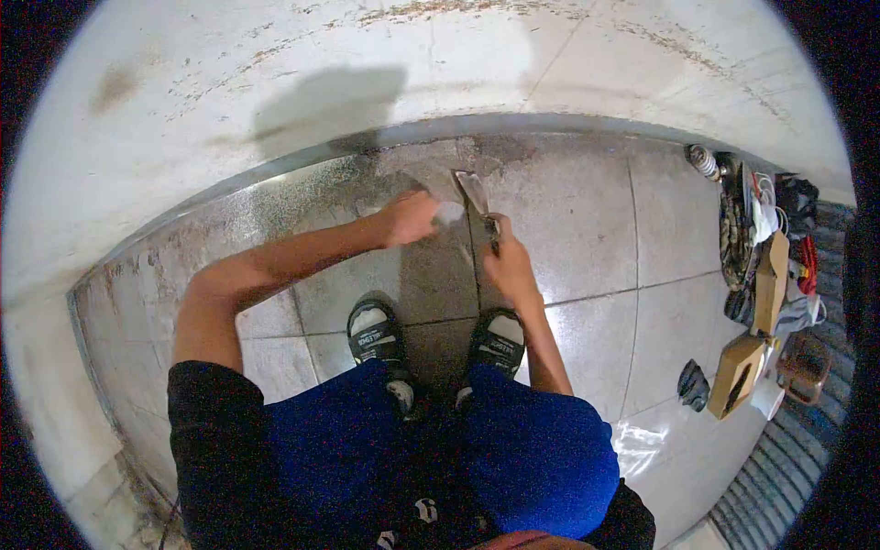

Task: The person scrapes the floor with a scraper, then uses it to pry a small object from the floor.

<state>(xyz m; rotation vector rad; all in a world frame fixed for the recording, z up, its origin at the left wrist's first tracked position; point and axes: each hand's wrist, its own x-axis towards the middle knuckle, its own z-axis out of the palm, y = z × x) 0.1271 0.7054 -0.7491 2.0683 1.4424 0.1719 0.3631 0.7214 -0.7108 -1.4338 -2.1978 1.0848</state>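
My right hand (510,268) is closed around the handle of a putty knife (471,191), whose flat metal blade points away from me over the tiled floor (577,220). To its left, my left hand (412,218) is curled closed and slightly blurred. A pale, smeared patch shows at its fingers beside the blade; I cannot make out what it is. Both hands are in front of my sandalled feet (374,332), near the damp, stained tiles by the wall.
A scuffed white wall (477,55) curves along the far side of the floor. At right lie a light bulb (703,161), an open cardboard box (736,376), a dark crumpled item (693,385), a brown plastic container (805,368) and cables. Beyond them is a ribbed grey surface (779,472).
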